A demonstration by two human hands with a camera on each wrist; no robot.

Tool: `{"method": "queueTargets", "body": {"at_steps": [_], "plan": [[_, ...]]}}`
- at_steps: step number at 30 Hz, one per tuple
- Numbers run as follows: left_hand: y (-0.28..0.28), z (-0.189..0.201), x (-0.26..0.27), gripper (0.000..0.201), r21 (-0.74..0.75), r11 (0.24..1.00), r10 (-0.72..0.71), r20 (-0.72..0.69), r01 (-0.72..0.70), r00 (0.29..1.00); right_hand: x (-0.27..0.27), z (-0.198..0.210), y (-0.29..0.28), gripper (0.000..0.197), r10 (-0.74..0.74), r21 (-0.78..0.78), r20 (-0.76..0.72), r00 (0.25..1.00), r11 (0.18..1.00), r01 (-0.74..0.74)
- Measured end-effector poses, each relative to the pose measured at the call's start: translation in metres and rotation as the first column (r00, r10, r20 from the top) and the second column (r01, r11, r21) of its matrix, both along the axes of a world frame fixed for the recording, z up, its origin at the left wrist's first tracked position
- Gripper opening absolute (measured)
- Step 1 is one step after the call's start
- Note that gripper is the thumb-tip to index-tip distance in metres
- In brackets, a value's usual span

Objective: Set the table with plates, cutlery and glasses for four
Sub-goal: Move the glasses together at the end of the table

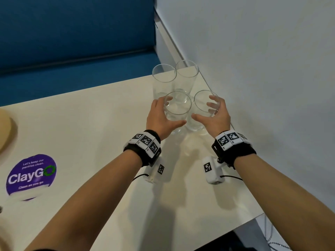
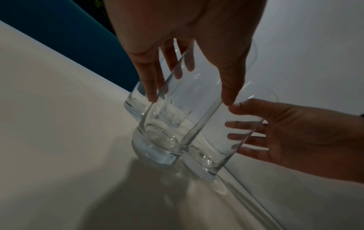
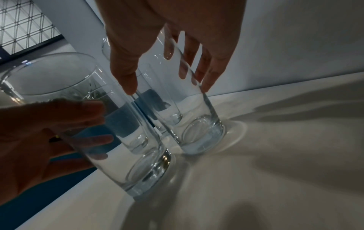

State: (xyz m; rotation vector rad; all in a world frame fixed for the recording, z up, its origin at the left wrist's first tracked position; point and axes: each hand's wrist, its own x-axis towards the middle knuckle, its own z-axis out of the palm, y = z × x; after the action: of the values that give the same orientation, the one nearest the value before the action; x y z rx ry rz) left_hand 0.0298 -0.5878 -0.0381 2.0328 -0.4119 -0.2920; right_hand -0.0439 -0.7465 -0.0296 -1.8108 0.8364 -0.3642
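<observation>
Glass tumblers crowd together: left hand [image 1: 159, 115] and right hand [image 1: 216, 115], each half-curled round near-left tumbler [image 1: 176, 113] and near-right tumbler [image 1: 201, 113], could clink them against the rear tumblers [image 1: 174, 78].

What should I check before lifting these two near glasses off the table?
1. Left hand wrapped around the near left glass: ok.
2. Right hand around the near right glass: ok, fingers look loose.
3. Both near glasses upright on the table: ok.
4. Two far glasses clear of the near pair: not ok, they stand very close.
5. Grips firm enough: cannot tell.
</observation>
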Motion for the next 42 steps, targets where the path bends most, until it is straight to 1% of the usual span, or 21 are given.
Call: {"method": "queueTargets", "body": {"at_steps": [6, 8, 10, 16, 22, 38, 42], "plan": [[-0.008, -0.007, 0.004, 0.081, 0.015, 1.000, 0.013, 0.022, -0.013, 1.000, 0.010, -0.002, -0.009, 0.076, 0.020, -0.006, 0.008, 1.000, 1.000, -0.020], [-0.011, -0.009, 0.006, 0.083, -0.030, 0.998, 0.056, -0.009, -0.056, 0.998, 0.015, -0.002, -0.012, 0.079, 0.027, -0.006, 0.015, 1.000, 1.000, -0.027], [-0.011, -0.011, 0.008, 0.080, -0.077, 0.991, 0.105, -0.052, -0.109, 0.993, 0.020, -0.003, -0.013, 0.080, 0.031, -0.018, 0.010, 0.999, 0.999, -0.031], [-0.014, -0.006, 0.016, 0.077, -0.096, 0.982, 0.157, -0.086, -0.165, 0.984, 0.034, -0.003, -0.019, 0.081, 0.057, -0.103, -0.023, 0.998, 0.993, -0.059], [-0.017, -0.002, 0.024, 0.075, -0.090, 0.981, 0.161, -0.093, -0.169, 0.983, 0.042, -0.001, -0.019, 0.082, 0.086, -0.123, -0.044, 0.995, 0.988, -0.091], [-0.014, -0.001, 0.021, 0.084, -0.060, 0.983, 0.166, -0.097, -0.172, 0.981, 0.042, -0.005, -0.014, 0.081, 0.063, -0.103, -0.018, 0.998, 0.993, -0.064], [-0.011, 0.004, 0.021, 0.090, -0.048, 0.988, 0.138, -0.111, -0.144, 0.984, 0.039, -0.003, -0.010, 0.086, 0.074, -0.077, -0.030, 0.997, 0.994, -0.076]]}}
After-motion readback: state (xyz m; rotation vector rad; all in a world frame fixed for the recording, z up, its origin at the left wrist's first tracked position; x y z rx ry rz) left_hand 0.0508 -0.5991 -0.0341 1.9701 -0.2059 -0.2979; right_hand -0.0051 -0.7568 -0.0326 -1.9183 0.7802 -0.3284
